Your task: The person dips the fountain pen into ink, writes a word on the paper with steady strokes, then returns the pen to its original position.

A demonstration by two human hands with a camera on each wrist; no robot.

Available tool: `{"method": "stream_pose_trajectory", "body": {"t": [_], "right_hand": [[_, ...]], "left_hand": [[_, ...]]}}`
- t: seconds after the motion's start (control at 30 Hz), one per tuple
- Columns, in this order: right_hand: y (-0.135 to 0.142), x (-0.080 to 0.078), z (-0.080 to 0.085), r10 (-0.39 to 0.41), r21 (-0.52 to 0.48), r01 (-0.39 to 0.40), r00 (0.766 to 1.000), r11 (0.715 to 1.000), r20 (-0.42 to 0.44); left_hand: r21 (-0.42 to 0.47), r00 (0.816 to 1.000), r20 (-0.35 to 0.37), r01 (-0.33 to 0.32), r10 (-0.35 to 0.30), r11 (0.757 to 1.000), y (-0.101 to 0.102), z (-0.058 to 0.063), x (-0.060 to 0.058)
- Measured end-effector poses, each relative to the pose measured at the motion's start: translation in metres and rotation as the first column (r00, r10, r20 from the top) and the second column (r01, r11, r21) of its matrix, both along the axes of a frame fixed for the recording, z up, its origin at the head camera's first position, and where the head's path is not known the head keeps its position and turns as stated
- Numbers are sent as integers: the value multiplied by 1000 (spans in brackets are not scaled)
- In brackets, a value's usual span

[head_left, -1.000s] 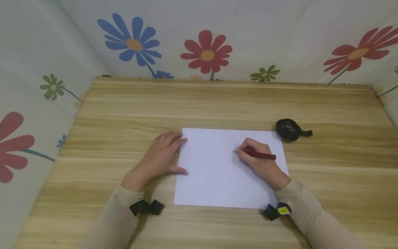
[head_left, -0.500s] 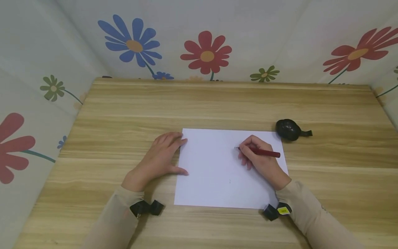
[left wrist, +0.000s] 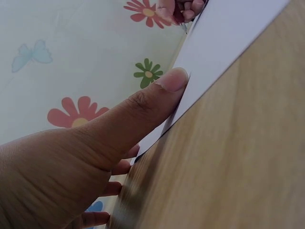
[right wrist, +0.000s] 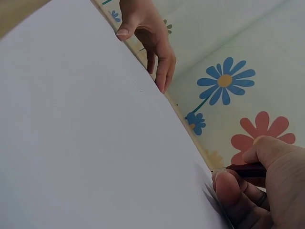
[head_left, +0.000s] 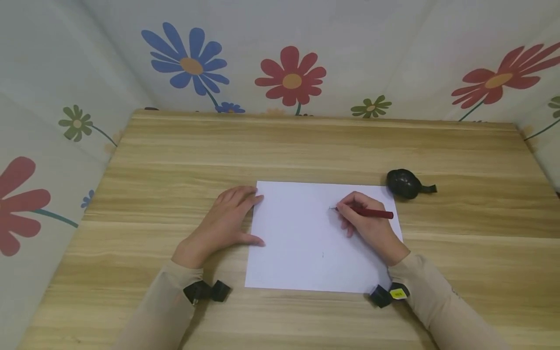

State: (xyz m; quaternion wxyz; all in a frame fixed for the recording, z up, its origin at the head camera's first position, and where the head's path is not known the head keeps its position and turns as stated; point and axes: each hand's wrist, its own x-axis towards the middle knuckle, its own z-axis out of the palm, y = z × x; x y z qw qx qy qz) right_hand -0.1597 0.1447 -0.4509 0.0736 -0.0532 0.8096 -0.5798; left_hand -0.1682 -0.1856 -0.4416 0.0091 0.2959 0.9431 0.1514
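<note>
1 white paper point(head_left: 288, 233) lies at lower centre of the head view; right of centre, the right hand point(head_left: 372, 231) pinches 1 dark red pen point(head_left: 376, 213) over it; left of centre, the left hand point(head_left: 223, 223), fingers spread, grips nothing and touches the paper's left edge; 1 black object point(head_left: 403, 183) lies at the paper's upper right corner.

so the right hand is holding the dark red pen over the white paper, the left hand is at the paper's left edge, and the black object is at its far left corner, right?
Not quite: the black object is at the far right corner of the white paper, as the head view shows. The right hand does hold the dark red pen, and the left hand is at the left edge.
</note>
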Motion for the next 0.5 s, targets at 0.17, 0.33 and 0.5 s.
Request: {"method": "stream_pose_trajectory", "body": {"t": [0.17,0.33,0.5], "right_hand": [[0,0,-2,-7,67,9,999,998,-35],[-1,2,-1,-8,74,10,999,997,-34],[-1,2,0,-7,97,12,999,995,-47]], "left_hand": [[-4,1000,5,0,0,1000,0,-1,0],[-11,1000,9,-1,2,1000,1,-1,0],[-12,1000,3,-1,1,1000,1,-1,-1]]}}
